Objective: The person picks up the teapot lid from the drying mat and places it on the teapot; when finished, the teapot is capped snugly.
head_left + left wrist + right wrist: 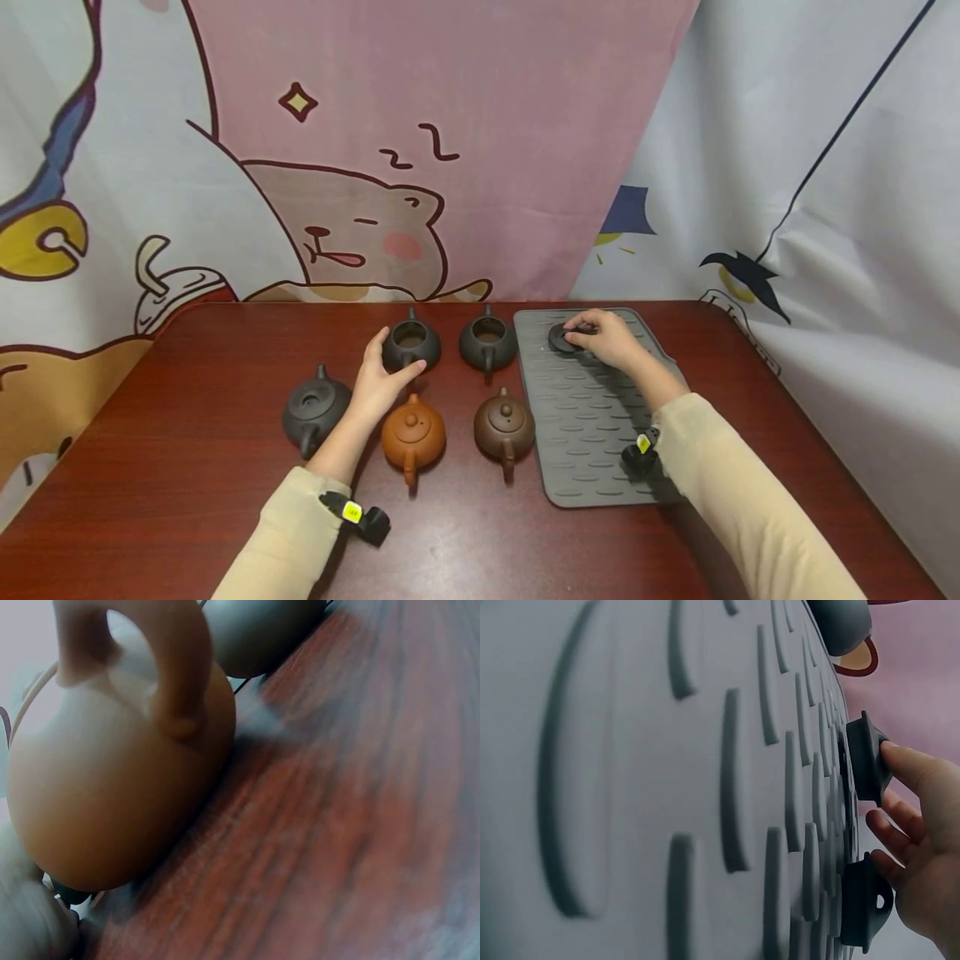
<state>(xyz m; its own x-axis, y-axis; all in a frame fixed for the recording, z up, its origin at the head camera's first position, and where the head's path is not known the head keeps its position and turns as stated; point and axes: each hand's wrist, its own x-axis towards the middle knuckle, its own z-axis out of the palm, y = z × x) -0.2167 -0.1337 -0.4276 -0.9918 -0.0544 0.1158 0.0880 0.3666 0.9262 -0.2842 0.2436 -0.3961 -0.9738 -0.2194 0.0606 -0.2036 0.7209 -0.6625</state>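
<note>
My left hand (380, 382) holds a lidless black teapot (424, 347) at the back, fingers along its left side and thumb near its handle. On the grey ridged mat (592, 450) at the right, my right hand (611, 340) pinches a black teapot lid (864, 761) between thumb and fingertips. A second dark lid (864, 904) with a hole in its knob lies beside it, under the hand in the right wrist view. A second lidless black teapot (487, 352) stands between the held pot and the mat.
Nearer on the red-brown table (187, 492) stand an orange lidded teapot (413, 433) and a brown lidded teapot (504, 427). Left of my left forearm is a black lidded teapot (311, 408). A printed cloth (517, 150) hangs behind the table.
</note>
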